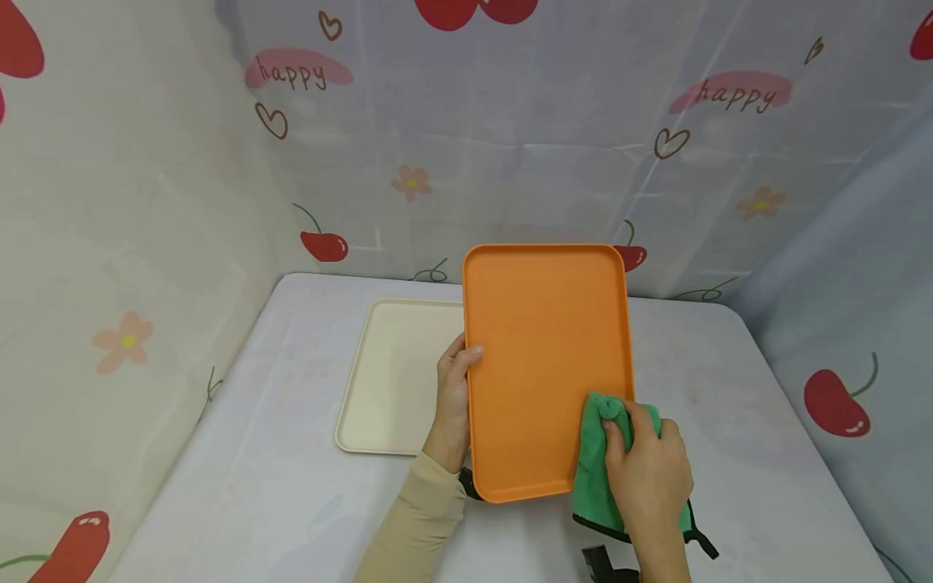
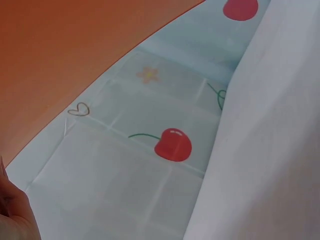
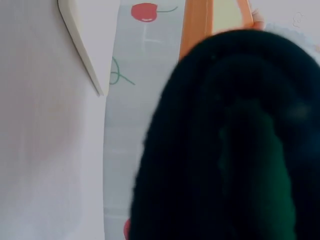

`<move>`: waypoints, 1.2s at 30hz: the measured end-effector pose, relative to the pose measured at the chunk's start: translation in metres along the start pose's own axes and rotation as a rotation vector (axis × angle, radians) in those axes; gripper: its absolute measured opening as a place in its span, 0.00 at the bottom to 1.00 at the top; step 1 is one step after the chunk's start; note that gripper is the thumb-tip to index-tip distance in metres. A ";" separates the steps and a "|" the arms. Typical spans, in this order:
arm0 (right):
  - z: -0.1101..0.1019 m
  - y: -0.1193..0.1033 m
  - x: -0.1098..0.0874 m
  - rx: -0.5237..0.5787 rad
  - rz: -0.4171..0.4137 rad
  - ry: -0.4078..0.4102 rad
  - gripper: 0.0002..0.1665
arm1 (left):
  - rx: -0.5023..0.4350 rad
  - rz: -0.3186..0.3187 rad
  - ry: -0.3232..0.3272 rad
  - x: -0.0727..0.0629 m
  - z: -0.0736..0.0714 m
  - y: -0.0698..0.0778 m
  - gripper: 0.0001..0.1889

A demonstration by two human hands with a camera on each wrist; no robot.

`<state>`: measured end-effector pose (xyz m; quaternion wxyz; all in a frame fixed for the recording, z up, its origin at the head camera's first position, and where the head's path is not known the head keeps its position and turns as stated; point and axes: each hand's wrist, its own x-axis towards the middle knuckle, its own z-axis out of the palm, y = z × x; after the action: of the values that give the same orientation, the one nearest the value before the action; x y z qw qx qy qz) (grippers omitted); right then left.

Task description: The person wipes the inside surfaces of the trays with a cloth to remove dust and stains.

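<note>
Green black-edged cloth [image 1: 595,482] is pinched between the right hand's [image 1: 652,465] thumb and fingers, against the lower right edge of an orange rectangular tray [image 1: 547,340]. The left hand [image 1: 455,397] grips the tray's left edge, thumb in front, holding it raised. Partly hidden behind, a cream tray [image 1: 397,380] lies on the white table [image 1: 291,502]; cherry-print curtains [image 1: 525,178] hang beyond.

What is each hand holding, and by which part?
The left hand grips the orange tray by its left edge; the right hand holds the green cloth by its bunched upper part.
</note>
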<state>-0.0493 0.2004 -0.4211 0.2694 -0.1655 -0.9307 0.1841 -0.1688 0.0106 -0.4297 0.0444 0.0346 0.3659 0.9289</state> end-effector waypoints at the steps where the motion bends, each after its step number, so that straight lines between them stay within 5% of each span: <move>1: 0.000 0.000 0.000 0.001 0.004 -0.005 0.18 | -0.002 0.000 0.001 0.000 0.000 0.000 0.14; 16: 0.006 -0.005 -0.008 0.027 0.016 -0.057 0.20 | -0.020 0.012 -0.004 0.002 -0.001 -0.001 0.16; 26: 0.016 -0.025 -0.023 0.073 -0.126 -0.027 0.19 | -0.016 0.009 0.022 0.003 -0.002 -0.003 0.16; 36: 0.021 -0.051 -0.036 0.100 -0.377 0.040 0.22 | -0.012 0.014 0.034 0.005 -0.002 -0.006 0.16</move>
<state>-0.0429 0.1357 -0.4318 0.3253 0.0218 -0.9294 0.1728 -0.1738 0.0142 -0.4349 0.0316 0.0211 0.3605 0.9320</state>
